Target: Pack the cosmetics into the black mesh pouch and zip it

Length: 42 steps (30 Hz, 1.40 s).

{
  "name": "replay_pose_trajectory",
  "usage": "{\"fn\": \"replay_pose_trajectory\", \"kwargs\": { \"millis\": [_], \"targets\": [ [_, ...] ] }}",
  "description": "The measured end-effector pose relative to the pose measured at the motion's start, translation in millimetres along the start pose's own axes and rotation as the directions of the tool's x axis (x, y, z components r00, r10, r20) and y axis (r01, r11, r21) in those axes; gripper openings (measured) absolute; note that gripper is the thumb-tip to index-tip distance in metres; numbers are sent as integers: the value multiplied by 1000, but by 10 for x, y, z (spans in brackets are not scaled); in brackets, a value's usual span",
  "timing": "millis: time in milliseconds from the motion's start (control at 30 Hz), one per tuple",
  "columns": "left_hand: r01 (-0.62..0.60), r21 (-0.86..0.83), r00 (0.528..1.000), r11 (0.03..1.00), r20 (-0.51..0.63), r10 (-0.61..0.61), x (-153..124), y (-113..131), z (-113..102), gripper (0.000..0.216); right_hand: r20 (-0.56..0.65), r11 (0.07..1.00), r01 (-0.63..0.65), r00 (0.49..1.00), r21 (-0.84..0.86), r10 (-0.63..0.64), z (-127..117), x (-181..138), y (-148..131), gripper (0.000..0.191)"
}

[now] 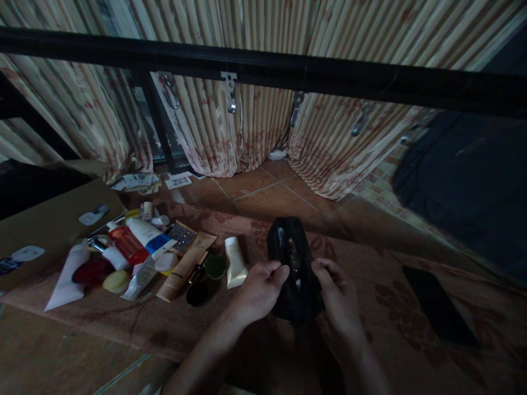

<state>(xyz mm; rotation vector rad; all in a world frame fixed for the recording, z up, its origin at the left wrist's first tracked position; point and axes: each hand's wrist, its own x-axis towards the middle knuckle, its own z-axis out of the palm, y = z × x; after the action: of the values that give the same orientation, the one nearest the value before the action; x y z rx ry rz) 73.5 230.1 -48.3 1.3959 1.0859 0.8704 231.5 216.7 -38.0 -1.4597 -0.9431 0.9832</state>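
Observation:
A black zip pouch point(305, 299) rests on the brown patterned cloth, its top parted along the middle. Small shiny items point(295, 258) show inside, too dark to name. On the pouch's left edge my left hand point(263, 288) is closed, thumb pressed against the fingers. My right hand point(335, 288) pinches the opposite edge. Just left of my left hand lies a cream tube point(234, 263) with a white cap. Further left is a pile of cosmetics, with a tan tube point(187, 266), a white and blue tube point(150, 237), a red bottle point(128, 245) and a green-topped jar point(215, 266).
A cardboard box point(53, 225) stands behind the pile at the left. A black phone-like slab point(440, 307) lies on the cloth point(370, 269) at the right. A dark metal bar point(263, 63) crosses in front of striped curtains point(255, 120). Tiled floor point(272, 189) shows beyond the cloth.

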Motion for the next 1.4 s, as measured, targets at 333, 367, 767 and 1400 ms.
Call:
{"fn": "replay_pose_trajectory", "kwargs": {
  "millis": [333,367,767,1400],
  "targets": [
    [29,-31,997,999,-76,-31,-1,4,-8,37,156,971,-116,984,211,83,-31,44,18,24],
    [24,-27,996,999,-90,-26,7,-8,-11,35,169,959,-134,981,250,93,-26,43,23,24],
    [132,-548,968,826,-110,-227,-3,174,1,25,176,966,-160,976,202,125,23,26,20,28],
    [216,-462,954,860,-89,-287,25,142,49,28,145,977,-118,985,180,92,0,44,38,30]
  ]
}}
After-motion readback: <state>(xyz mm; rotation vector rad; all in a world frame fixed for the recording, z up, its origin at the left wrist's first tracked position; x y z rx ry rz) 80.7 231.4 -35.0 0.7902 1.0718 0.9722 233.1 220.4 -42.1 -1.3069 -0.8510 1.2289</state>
